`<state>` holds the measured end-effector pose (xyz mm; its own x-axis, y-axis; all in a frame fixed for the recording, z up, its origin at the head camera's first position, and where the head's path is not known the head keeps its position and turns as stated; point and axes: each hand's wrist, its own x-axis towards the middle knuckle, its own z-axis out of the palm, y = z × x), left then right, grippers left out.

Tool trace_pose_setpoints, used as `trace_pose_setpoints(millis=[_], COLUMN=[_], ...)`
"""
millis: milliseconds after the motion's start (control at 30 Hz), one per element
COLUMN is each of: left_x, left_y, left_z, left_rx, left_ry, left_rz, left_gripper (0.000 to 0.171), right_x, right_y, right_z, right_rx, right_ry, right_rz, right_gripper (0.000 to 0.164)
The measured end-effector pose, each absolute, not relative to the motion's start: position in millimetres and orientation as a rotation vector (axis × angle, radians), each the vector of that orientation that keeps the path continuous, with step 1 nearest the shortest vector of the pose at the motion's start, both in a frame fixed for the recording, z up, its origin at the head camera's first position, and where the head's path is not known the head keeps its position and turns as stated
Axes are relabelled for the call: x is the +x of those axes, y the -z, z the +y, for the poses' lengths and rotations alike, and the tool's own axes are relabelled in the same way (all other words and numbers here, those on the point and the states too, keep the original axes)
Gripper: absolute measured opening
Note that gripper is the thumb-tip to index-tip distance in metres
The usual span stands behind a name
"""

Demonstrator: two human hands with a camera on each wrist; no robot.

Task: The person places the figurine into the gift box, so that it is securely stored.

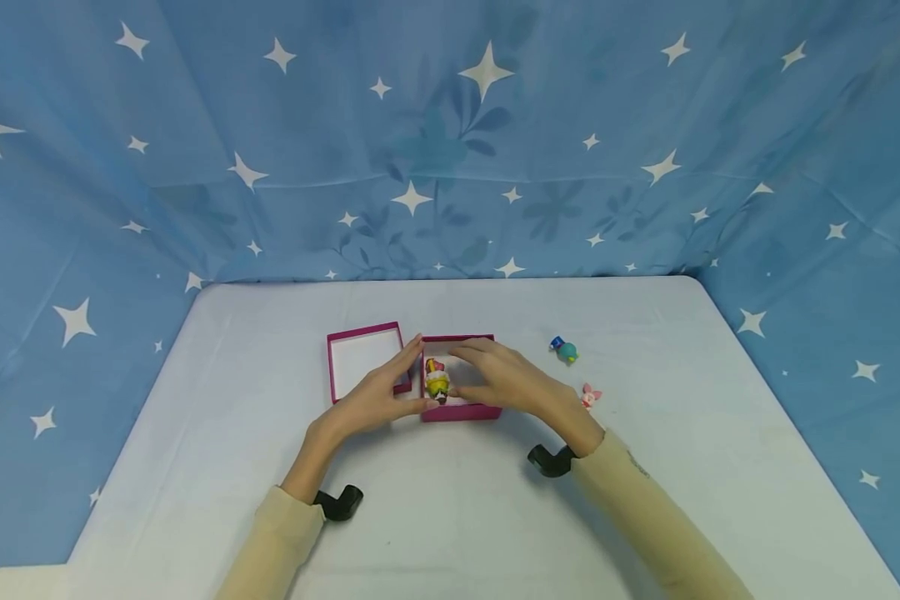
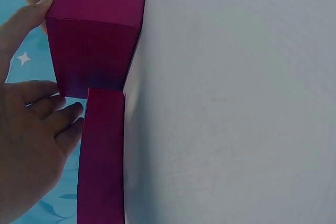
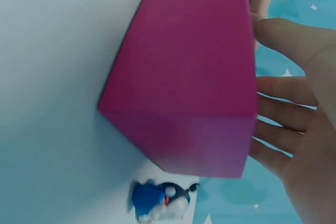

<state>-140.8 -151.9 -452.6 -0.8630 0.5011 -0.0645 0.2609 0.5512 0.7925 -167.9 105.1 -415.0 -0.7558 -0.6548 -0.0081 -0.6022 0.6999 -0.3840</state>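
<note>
A magenta box [image 1: 461, 412] without its lid stands mid-table. Inside, along its left end, is a small toy figurine [image 1: 437, 382] with yellow, white and pink parts. My left hand [image 1: 375, 400] spans the box's left end, its thumb at the near corner and a fingertip by the far one; in the left wrist view the thumb [image 2: 44, 4] touches the rim. My right hand [image 1: 506, 375] arches over the right part of the box. Its thumb tip reaches inside, close beside the figurine. In the right wrist view its fingers [image 3: 286, 114] pass behind the box's rim.
The magenta box lid [image 1: 363, 358], white inside, lies left of the box, partly under my left hand. To the right are a blue and teal figurine [image 1: 566, 350] and a pink figurine [image 1: 589, 395]. A starry blue curtain [image 1: 450, 167] hangs behind the white table [image 1: 420, 525].
</note>
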Motion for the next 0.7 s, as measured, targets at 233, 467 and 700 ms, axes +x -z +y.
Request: trace_pose_setpoints(millis=[233,467,700], left_x=[-139.9,-139.5,-140.1], left_y=[451.5,452.1,453.6], left_z=[-149.3,-149.1,-148.5], left_rx=[0.612,0.593,0.557], left_ry=[-1.213,-1.205,-1.213], left_rz=[2.507,2.511,2.497], left_gripper=[0.103,0.103,0.102], right_x=[-157.5,-151.0,-146.5], right_y=[407.9,408.9,409.7], right_z=[127.8,148.1,166.1], right_rx=[-1.016,-0.919,-0.924], right_ry=[0.628,0.73,0.794], right_rz=[2.829,2.817,2.81], right_gripper=[0.065,0.063,0.061])
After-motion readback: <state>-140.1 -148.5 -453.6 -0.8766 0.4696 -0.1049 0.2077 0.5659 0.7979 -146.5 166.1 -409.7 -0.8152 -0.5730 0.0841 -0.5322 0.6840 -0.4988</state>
